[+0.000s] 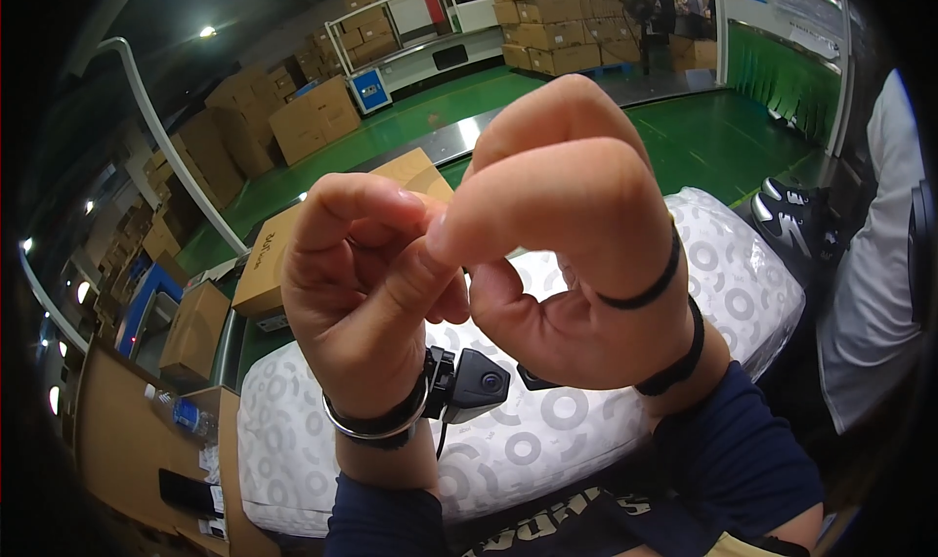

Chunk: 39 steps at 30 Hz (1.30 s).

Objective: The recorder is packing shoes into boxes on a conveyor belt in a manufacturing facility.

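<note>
Close in front of me, my left hand and my right hand meet at their fingertips. Thumb and index finger of the left one are pinched together, with the other fingers curled. The right one's fingers are bent, its index fingertip against the left thumb tip. Whatever is between them is hidden or too small to make out. Beneath both hands lies a large white plastic-wrapped bundle printed with grey rings, touched by neither. A small black camera is strapped at my left wrist, beside a metal bangle.
Left of the bundle, an open cardboard box holds a water bottle and a dark phone-like slab. A brown carton lies beyond. At the right are a white-sleeved person and black shoes. Stacked cartons stand far back.
</note>
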Each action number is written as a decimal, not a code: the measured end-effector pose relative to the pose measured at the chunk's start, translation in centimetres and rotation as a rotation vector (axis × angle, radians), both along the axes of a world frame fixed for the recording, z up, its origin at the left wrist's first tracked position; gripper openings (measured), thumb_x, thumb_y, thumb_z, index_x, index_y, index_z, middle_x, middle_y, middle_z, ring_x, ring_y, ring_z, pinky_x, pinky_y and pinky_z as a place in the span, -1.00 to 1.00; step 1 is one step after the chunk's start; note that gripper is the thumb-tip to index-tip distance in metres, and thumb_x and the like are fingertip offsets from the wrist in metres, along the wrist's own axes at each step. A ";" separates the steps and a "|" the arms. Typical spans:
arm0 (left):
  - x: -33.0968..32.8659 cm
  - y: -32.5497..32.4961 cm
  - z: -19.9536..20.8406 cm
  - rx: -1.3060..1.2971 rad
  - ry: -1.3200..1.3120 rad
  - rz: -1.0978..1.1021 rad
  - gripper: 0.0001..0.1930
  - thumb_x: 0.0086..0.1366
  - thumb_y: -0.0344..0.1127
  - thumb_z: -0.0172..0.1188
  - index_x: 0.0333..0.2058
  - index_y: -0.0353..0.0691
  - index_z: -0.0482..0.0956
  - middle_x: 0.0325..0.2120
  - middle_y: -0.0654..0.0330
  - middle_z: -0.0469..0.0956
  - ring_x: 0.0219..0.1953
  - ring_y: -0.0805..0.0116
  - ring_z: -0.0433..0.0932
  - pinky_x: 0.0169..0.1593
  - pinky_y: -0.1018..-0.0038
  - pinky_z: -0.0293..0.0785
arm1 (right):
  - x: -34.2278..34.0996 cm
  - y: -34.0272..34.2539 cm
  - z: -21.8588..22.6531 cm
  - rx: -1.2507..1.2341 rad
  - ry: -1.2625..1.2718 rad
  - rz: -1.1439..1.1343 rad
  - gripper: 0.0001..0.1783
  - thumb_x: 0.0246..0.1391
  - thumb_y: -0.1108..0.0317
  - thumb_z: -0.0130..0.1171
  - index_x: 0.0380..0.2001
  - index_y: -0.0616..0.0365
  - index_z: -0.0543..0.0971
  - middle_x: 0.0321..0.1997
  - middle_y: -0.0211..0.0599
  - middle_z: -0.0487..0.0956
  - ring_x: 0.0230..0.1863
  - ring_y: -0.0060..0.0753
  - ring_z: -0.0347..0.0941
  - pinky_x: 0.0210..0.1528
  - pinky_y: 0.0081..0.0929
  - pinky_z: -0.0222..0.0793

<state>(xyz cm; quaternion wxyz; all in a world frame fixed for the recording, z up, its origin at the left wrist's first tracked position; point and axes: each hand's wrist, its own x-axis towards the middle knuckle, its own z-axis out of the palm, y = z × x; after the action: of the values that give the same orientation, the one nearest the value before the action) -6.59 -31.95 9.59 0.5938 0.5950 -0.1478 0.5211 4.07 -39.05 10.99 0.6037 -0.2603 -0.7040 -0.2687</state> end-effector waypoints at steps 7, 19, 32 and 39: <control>0.1 -0.4 0.1 0.005 -0.023 0.026 -0.77 0.06 -0.57 0.11 -0.31 -0.33 0.29 -0.51 0.12 0.47 -0.63 0.57 0.40 -0.60 0.72 0.32 | 0.4 0.3 0.0 -0.105 -0.008 0.179 -0.62 -0.40 0.71 -0.01 -0.38 0.14 0.41 -0.43 -0.38 0.33 -0.35 -0.42 0.20 -0.39 -0.60 0.18; 0.3 -0.1 0.2 0.166 -0.084 0.001 -0.76 0.05 -0.55 0.06 -0.27 -0.33 0.29 -0.49 0.13 0.40 -0.51 0.49 0.40 -0.50 0.67 0.36 | 0.7 0.6 0.0 0.135 -0.022 0.050 -0.65 -0.39 0.71 0.10 -0.41 0.19 0.39 -0.44 -0.32 0.37 -0.41 -0.44 0.29 -0.46 -0.66 0.24; -0.2 -0.9 0.1 0.131 -0.037 0.211 -0.72 0.05 -0.48 0.17 -0.26 -0.35 0.31 -0.47 0.17 0.43 -0.49 0.51 0.44 -0.40 0.69 0.39 | 0.2 -0.1 -0.4 0.031 -0.013 -0.143 -0.71 -0.38 0.60 0.25 -0.50 0.07 0.45 -0.46 -0.35 0.35 -0.49 -0.46 0.28 -0.54 -0.63 0.23; -0.7 -0.6 0.3 0.285 0.077 0.460 -0.68 0.00 -0.44 0.25 -0.30 -0.37 0.33 -0.50 0.18 0.44 -0.47 0.54 0.44 -0.37 0.70 0.37 | -1.3 -1.7 0.0 -0.385 0.363 0.171 -0.75 -0.29 0.46 0.24 -0.50 0.14 0.38 -0.53 -0.46 0.32 -0.54 -0.64 0.24 -0.53 -0.68 0.20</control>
<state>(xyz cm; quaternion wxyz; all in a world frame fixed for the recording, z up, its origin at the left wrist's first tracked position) -7.32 -32.56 9.87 0.3754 0.7099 -0.0581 0.5931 2.79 -40.77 10.94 0.6799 -0.3538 -0.6417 -0.0271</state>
